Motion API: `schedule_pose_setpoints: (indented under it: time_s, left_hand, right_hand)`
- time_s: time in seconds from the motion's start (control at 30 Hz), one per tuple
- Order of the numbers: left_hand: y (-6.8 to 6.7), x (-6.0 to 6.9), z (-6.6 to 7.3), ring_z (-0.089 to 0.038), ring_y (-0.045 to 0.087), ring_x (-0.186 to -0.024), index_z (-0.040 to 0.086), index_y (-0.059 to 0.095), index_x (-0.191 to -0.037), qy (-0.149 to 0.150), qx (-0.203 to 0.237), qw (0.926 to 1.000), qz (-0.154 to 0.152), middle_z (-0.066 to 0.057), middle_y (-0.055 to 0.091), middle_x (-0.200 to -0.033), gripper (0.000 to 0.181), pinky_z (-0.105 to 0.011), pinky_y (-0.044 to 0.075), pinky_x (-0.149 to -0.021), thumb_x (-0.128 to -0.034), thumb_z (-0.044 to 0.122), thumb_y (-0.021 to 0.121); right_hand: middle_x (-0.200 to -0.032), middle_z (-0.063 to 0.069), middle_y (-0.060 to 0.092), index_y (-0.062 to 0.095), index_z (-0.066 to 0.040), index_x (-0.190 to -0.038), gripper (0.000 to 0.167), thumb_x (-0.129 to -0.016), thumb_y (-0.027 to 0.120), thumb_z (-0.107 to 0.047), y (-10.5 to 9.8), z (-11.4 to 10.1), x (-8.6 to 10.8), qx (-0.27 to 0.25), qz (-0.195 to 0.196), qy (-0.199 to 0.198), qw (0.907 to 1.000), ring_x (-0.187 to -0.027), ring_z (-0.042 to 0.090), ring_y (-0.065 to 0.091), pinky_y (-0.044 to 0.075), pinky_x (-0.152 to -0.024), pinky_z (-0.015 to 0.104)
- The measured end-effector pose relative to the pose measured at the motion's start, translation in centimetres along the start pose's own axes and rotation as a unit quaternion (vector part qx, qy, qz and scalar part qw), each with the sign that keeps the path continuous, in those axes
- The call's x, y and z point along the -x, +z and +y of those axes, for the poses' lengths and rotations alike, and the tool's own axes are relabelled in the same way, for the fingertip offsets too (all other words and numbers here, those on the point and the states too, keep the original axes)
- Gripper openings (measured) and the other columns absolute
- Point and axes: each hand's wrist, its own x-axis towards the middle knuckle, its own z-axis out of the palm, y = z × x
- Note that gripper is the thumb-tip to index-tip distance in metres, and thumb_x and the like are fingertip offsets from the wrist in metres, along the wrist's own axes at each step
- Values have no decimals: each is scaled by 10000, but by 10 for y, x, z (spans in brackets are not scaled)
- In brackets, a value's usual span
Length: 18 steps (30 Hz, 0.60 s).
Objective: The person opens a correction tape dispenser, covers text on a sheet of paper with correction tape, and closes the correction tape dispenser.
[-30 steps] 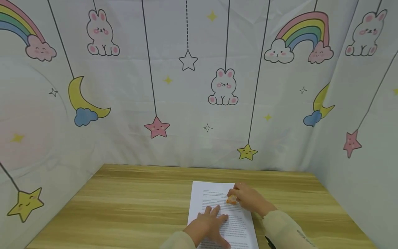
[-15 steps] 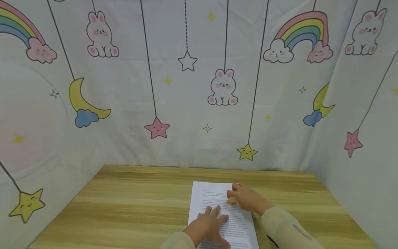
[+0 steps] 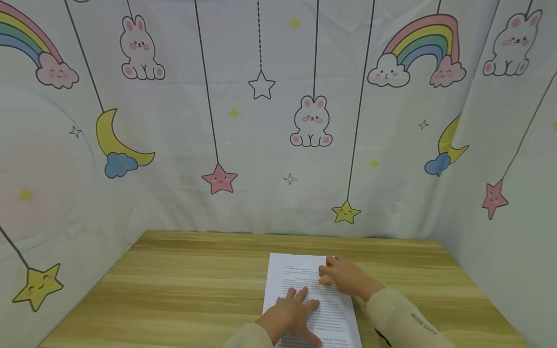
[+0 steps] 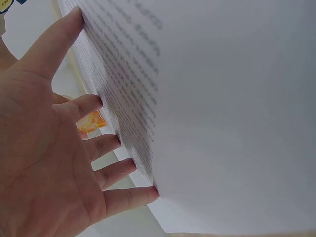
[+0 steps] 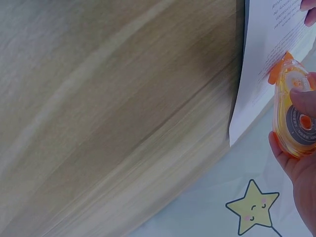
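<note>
A printed sheet of paper (image 3: 278,275), apparently on top of a stack, lies on the wooden table. My left hand (image 3: 293,314) rests on its lower part with fingers spread; in the left wrist view the fingertips of that hand (image 4: 54,143) touch the page. Higher up, near the sheet's right edge, my right hand (image 3: 348,278) grips an orange see-through correction tape (image 3: 325,280). The right wrist view shows the correction tape (image 5: 289,106) held between thumb and fingers, its orange tip at the printed lines. Whether the tip touches the paper is hard to tell.
The wood-grain table (image 3: 183,285) extends left and right of the paper. A white cloth (image 3: 261,203) printed with rabbits, stars and rainbows hangs behind it and along both sides. A small dark thing (image 3: 382,337) shows partly beneath the right sleeve.
The right hand and correction tape have shifted only slightly on the upper part of the page, and less of the tape's clear body shows. The left hand has stayed in place.
</note>
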Motion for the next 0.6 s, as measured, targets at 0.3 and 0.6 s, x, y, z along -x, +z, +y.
schedule_pose_setpoints:
  time_s: [0.3,0.6]
  left_hand:
    - [0,-2,0,-316,310,-1336,342,440,-1336,-61,43,9999,-81,-23,322,-1477,827,-577,363,-977,-615,632,721]
    - [0,-2,0,-318,309,-1339,341,442,-1335,-49,28,9999,-98,-21,317,-1480,825,-578,361,-979,-616,634,718]
  right_hand:
    - [-949,-2,529,586,-222,-964,327,-761,667,22,2,2,3,-7,10,60,10000,-831,153,506,487,-740,313]
    - [-943,-8,524,586,-224,-965,315,-765,676,3,4,4,5,3,68,18,10000,-832,144,497,485,-736,305]
